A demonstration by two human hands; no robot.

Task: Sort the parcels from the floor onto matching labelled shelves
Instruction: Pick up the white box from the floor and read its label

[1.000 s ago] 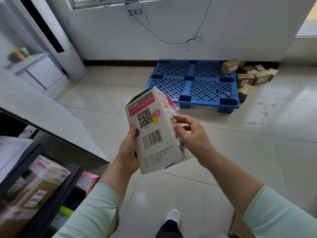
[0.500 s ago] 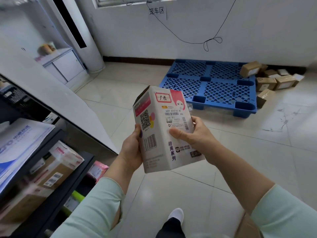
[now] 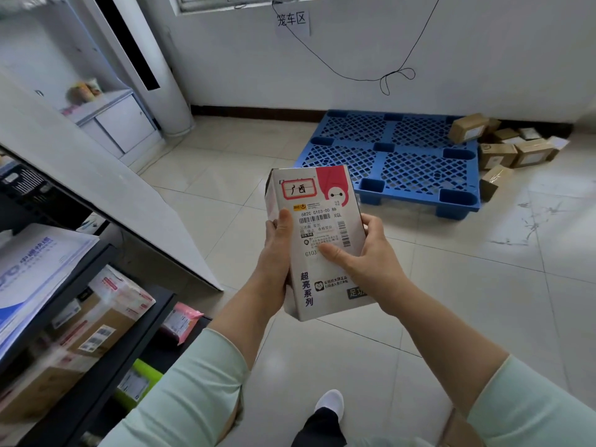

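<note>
I hold a white and pink carton parcel (image 3: 317,201) upright in front of me with both hands. Its face shows a red-framed handwritten label at the top and a shipping label with barcodes below. My left hand (image 3: 274,262) grips its left edge with the thumb on the front. My right hand (image 3: 364,253) grips the right edge, thumb lying across the shipping label. A dark shelf unit (image 3: 106,359) stands at the lower left with brown and pink parcels on it. Several brown parcels (image 3: 496,146) lie on the floor at the far right, by the wall.
A blue plastic pallet (image 3: 390,156) lies on the tiled floor ahead. A white slanted board (image 3: 96,188) leans over the shelf unit. A white floor air conditioner (image 3: 151,66) and a low cabinet (image 3: 119,124) stand at the back left. My white shoe (image 3: 329,401) shows below.
I have turned the parcel so its shipping-label face looks at me instead of the QR-code side. My view has swung left, bringing more of the shelf unit into sight.
</note>
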